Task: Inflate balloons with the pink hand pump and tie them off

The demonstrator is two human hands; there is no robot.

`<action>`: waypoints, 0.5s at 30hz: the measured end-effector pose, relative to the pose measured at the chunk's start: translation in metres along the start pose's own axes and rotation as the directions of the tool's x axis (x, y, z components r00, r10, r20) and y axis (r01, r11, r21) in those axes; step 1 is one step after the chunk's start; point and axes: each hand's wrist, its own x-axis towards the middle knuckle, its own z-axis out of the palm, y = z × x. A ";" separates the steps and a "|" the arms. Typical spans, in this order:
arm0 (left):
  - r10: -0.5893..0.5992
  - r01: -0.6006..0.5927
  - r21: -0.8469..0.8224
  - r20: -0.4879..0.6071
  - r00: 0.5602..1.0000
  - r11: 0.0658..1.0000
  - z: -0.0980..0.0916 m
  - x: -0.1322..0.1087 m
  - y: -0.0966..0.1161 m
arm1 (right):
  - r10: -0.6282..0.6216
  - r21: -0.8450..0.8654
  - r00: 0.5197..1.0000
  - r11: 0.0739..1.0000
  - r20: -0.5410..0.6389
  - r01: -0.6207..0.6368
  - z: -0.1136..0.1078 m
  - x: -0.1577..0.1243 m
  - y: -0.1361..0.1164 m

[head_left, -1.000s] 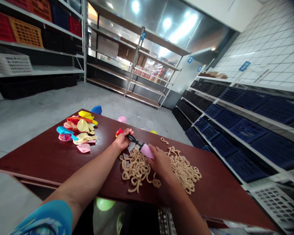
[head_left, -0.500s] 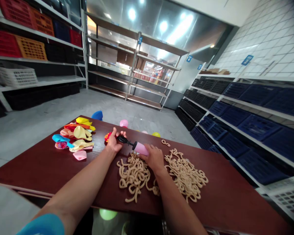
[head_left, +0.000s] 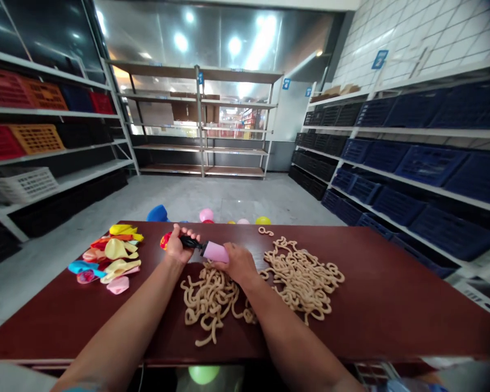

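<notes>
One pump (head_left: pixel 216 252), pink in the barrel and black toward its other end, is being held above the tabletop (head_left: pixel 392 283), just beyond the nearer edge of a tan heap. Its long axis is running mostly from side to side, the black end pointing left and slightly up in the view, the pink end pointing right.

Two hands are holding it. The right hand (head_left: pixel 240 262) is wrapping its fingers around the pink barrel; the left hand (head_left: pixel 178 247), palm turned up, is curling its fingers loosely around the black end. One red balloon (head_left: pixel 164 240) with yellow marks is showing at the left hand's far side; how it is gripped, I cannot tell.

Two heaps of curled tan pieces are lying close by: the left heap (head_left: pixel 212 299) below the pump and the right heap (head_left: pixel 306 277) past the right hand. They are too tangled to count. One tan piece (head_left: pixel 265 231) is lying apart near the far edge.

To the left, one pile of flat balloons (head_left: pixel 116 249) is overlapping too much for a sure count. Beyond, three racks are standing: left (head_left: pixel 90 113), back (head_left: pixel 198 125) and right.
</notes>
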 end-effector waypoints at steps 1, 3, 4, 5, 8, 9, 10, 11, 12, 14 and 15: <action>0.013 -0.014 0.015 0.007 1.000 1.000 0.008 -0.001 0.002 | -0.008 0.021 1.000 1.000 -0.015 0.009 0.000 0.000 0.001; 0.047 -0.046 0.048 -0.011 0.999 0.998 0.025 -0.004 0.007 | -0.018 0.049 0.998 0.999 -0.052 0.021 -0.001 0.001 0.003; 0.066 -0.064 0.069 -0.025 0.998 0.996 0.034 -0.005 0.010 | -0.013 0.055 0.998 0.998 -0.067 0.017 -0.002 0.001 0.004; 0.087 -0.083 0.091 -0.038 0.996 0.992 0.042 -0.007 0.013 | -0.001 0.057 0.997 0.998 -0.072 0.005 -0.002 0.001 0.005; 0.121 -0.109 0.166 -0.067 0.990 0.980 0.064 -0.009 0.022 | 0.059 0.073 0.997 0.996 -0.053 -0.056 -0.003 0.002 0.008; 0.125 -0.109 0.187 -0.075 0.989 0.976 0.070 -0.009 0.026 | 0.075 0.082 0.996 0.994 -0.047 -0.071 -0.003 0.002 0.008; 0.130 -0.109 0.208 -0.086 0.988 0.972 0.075 -0.009 0.030 | 0.086 0.091 0.995 0.992 -0.044 -0.081 -0.003 0.003 0.008; 0.141 -0.115 0.230 -0.099 0.985 0.966 0.081 -0.008 0.036 | 0.093 0.100 0.995 0.991 -0.044 -0.088 -0.003 0.003 0.009; 0.158 -0.126 0.252 -0.111 0.981 0.960 0.086 -0.006 0.043 | 0.097 0.108 0.994 0.990 -0.048 -0.091 -0.004 0.004 0.010; 0.206 -0.159 0.296 -0.134 0.969 0.942 0.096 -0.002 0.061 | 0.098 0.129 0.993 0.988 -0.062 -0.090 -0.004 0.005 0.011; 0.230 -0.176 0.316 -0.140 0.963 0.932 0.101 0.001 0.072 | 0.099 0.141 0.993 0.986 -0.065 -0.089 -0.004 0.005 0.011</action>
